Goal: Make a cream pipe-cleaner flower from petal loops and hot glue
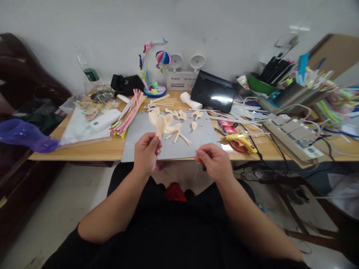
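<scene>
Trouble looked likeliest at the base of the cream flower-like piece (pixel 160 123), held up over the grey mat (pixel 137 144): gripped only at its narrow end, with broad petals spreading above, it could have twisted or tipped had that grip slackened. And a second worry, out to the right! The yellow glue gun (pixel 242 142) lay with its nozzle toward the right hand (pixel 214 160), near enough that a careless swing could have knocked it; whether it was hot, no telling. Loose cream pieces (pixel 180 114) and short cream sticks (pixel 185 139) lay on the mat, where a low sweep might have scattered them.

Now the hands! The left hand (pixel 146 151) was curled tight, thumb and fingers pinching that narrow base. The right hand, well apart at the front edge of the table (pixel 84 152), had its fingertips pressed together; a fine strand (pixel 196 172) hung below, but whether they pinched it could not be told.
</scene>
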`<action>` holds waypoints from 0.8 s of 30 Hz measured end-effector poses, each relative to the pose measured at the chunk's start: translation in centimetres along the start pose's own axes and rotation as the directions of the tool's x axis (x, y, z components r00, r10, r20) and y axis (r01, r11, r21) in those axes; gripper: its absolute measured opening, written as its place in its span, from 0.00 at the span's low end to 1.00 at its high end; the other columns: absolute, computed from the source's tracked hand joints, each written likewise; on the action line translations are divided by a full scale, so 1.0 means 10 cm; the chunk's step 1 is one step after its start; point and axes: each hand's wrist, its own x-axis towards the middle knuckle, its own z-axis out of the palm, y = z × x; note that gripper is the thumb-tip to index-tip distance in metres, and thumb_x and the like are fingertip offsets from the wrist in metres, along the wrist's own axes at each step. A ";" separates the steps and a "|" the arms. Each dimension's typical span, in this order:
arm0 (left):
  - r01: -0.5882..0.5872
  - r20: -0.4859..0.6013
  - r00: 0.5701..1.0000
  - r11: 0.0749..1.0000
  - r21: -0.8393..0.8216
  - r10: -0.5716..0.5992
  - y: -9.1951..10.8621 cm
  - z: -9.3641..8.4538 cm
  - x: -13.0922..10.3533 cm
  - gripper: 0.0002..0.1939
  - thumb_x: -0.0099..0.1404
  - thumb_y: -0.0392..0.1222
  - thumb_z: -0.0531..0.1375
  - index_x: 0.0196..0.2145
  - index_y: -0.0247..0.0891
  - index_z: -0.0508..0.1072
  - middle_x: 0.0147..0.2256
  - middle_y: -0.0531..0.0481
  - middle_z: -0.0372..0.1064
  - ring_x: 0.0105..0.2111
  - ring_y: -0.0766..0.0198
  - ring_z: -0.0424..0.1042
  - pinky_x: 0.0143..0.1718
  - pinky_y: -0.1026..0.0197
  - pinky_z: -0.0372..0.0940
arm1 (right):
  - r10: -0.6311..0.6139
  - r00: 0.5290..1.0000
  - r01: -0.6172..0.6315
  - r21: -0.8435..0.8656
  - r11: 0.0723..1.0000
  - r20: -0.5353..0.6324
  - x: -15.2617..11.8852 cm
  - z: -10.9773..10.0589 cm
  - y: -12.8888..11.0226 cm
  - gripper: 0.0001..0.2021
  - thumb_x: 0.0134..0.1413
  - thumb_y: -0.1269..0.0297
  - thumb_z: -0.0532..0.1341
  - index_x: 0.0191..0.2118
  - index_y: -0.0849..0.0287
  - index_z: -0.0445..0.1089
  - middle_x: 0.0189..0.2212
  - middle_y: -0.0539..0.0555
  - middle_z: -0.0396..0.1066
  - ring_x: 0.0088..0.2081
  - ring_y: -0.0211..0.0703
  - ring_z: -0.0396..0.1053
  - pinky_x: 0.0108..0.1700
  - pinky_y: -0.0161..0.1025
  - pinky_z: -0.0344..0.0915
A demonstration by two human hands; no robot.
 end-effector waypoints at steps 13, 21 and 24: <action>-0.009 0.070 0.997 0.998 -0.059 0.013 0.02 0.08 -0.13 0.02 0.54 0.38 0.62 0.27 0.38 0.73 0.18 0.54 0.63 0.15 0.74 0.55 0.15 0.70 0.47 | -0.070 0.997 0.051 0.384 0.922 0.035 0.34 0.83 -0.13 0.08 0.40 0.60 0.66 0.27 0.57 0.70 0.31 0.50 0.69 0.35 0.38 0.69 0.40 0.38 0.68; -0.111 0.057 0.993 0.992 0.059 0.107 -0.01 0.04 -0.15 0.03 0.54 0.40 0.63 0.28 0.40 0.75 0.17 0.55 0.60 0.17 0.71 0.56 0.18 0.67 0.50 | -0.077 0.996 0.047 0.484 0.874 0.043 0.34 0.85 -0.11 0.07 0.40 0.63 0.65 0.25 0.57 0.68 0.27 0.48 0.68 0.31 0.37 0.68 0.37 0.38 0.67; -0.136 0.098 0.987 0.985 0.110 0.126 -0.01 0.02 -0.14 0.03 0.55 0.41 0.62 0.27 0.39 0.74 0.16 0.55 0.59 0.17 0.71 0.55 0.18 0.67 0.50 | -0.100 0.993 0.050 0.538 0.841 0.063 0.35 0.85 -0.11 0.05 0.40 0.65 0.66 0.26 0.57 0.70 0.26 0.48 0.69 0.32 0.38 0.68 0.39 0.39 0.67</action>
